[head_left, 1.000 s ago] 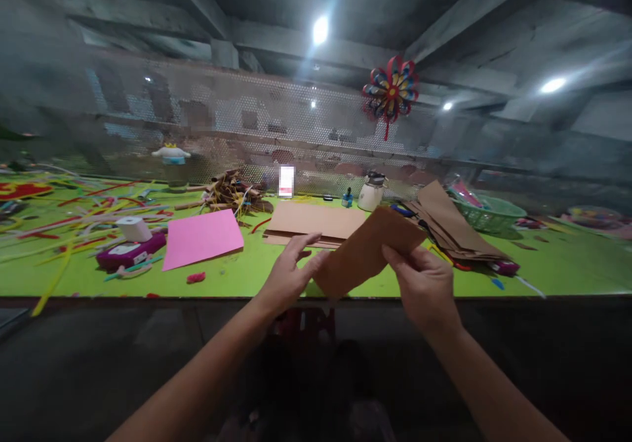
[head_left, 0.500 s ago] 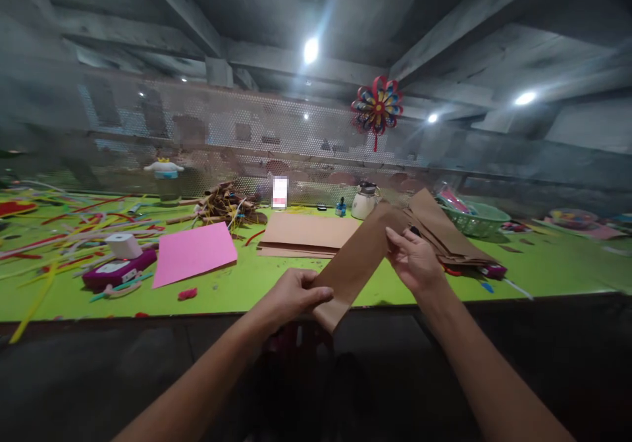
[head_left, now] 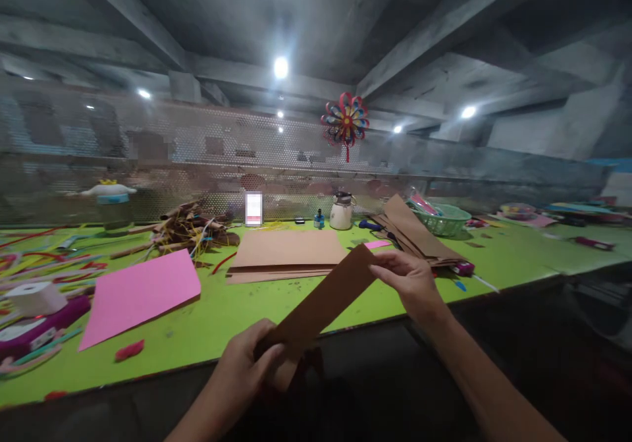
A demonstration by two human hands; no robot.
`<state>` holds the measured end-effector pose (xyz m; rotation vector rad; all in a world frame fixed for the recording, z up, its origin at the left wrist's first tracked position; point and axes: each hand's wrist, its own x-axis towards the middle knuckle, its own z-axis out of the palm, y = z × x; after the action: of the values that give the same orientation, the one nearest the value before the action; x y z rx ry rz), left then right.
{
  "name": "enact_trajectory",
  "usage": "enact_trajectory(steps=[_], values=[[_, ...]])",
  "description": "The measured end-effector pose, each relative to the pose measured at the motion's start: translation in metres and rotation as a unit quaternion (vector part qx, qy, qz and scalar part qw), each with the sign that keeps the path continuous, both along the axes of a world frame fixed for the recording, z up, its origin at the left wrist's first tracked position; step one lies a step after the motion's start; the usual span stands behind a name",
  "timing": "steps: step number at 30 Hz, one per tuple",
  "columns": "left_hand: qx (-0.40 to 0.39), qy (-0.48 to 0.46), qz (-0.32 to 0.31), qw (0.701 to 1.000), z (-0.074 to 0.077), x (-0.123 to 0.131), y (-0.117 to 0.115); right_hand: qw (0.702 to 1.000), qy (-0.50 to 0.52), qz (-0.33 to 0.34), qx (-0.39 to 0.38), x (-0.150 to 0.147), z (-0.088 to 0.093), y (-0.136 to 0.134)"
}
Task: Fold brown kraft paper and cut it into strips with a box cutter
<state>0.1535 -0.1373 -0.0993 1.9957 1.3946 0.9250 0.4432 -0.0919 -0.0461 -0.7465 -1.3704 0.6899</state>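
Observation:
A folded strip of brown paper point(head_left: 323, 294) slants up to the right in front of the green table point(head_left: 212, 323). Its lower left end is gripped by my left hand point(head_left: 247, 359), thumb on top. My right hand point(head_left: 407, 280) pinches the upper right corner between thumb and fingers. Behind the strip lies a flat stack of brown paper point(head_left: 286, 249). More brown sheets point(head_left: 419, 234) rest in a slanted pile beyond my right hand. A pink sheet point(head_left: 148, 294) is on the table to the left.
At the left are a purple box point(head_left: 69, 317) and a heap of brown twig-like pieces point(head_left: 185, 231). Along the back stand a phone-like screen point(head_left: 253, 209), a small blue bottle point(head_left: 318, 218), a white jug point(head_left: 341, 211) and a green basket point(head_left: 444, 219). A colourful pinwheel point(head_left: 346, 120) hangs above.
The view has turned to the right. Both hands have lowered with the brown strip, which now appears narrower and darker. Dark blue-handled items and a pink piece behind it have come into sight.

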Motion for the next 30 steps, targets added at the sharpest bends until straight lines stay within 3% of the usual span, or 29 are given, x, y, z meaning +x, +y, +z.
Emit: enact_trajectory(steps=[8, 17, 22, 30], values=[[-0.020, -0.004, -0.010, 1.000, 0.007, -0.013, -0.020, 0.996, -0.076, -0.017, 0.041, 0.004, 0.014, -0.026], [-0.037, 0.003, 0.010, 0.999, 0.001, -0.017, -0.018, 0.998, -0.065, -0.006, 0.024, 0.000, 0.008, -0.019], [-0.057, -0.026, -0.012, 0.998, 0.003, -0.017, -0.017, 0.998, -0.058, -0.010, 0.017, -0.002, 0.009, -0.015], [-0.059, -0.023, -0.007, 0.998, 0.005, -0.020, -0.018, 0.999, -0.019, 0.022, -0.031, 0.001, -0.008, 0.013]])
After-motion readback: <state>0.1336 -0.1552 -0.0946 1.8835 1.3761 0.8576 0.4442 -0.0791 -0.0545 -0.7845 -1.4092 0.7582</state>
